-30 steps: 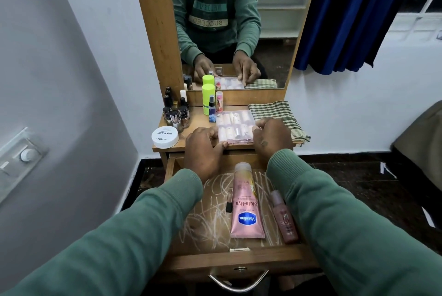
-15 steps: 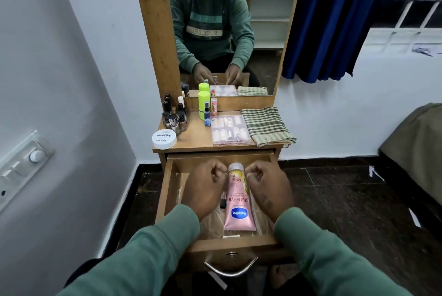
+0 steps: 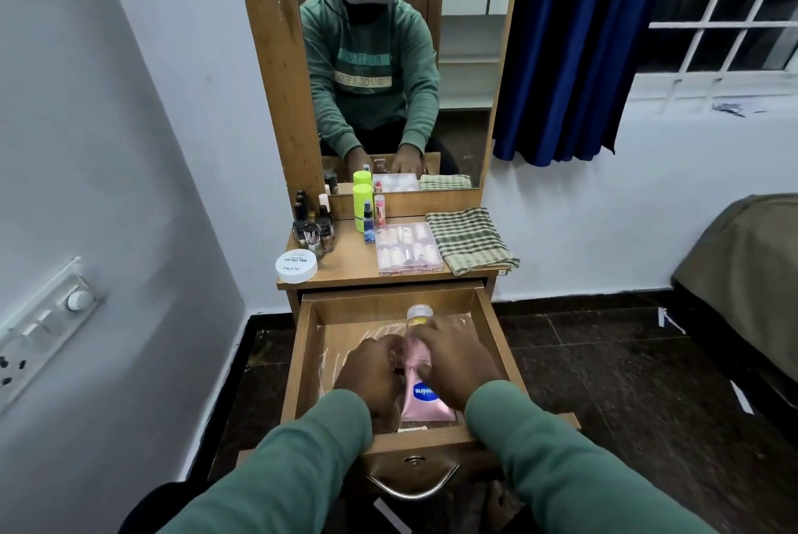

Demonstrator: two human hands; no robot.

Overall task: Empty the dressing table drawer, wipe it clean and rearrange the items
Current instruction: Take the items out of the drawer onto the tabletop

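The glossy pink plastic squeeze tube (image 3: 426,399) lies in the plastic-lined wooden drawer (image 3: 302,365), under the curled fingers of the right hand (image 3: 453,356). Bent fingers of the left hand (image 3: 371,369) meet its left edge; any pinch is hidden.

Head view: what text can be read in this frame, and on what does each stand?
"NAIL POLISH", "zudio": white jar lid, upside down.
"aseline": pink tube, upside down, first letter hidden.
"SUCCEED": sweatshirt, reversed in the mirror.
Sweatshirt's upper line and the small bottles' labels: too blurred or small to read.
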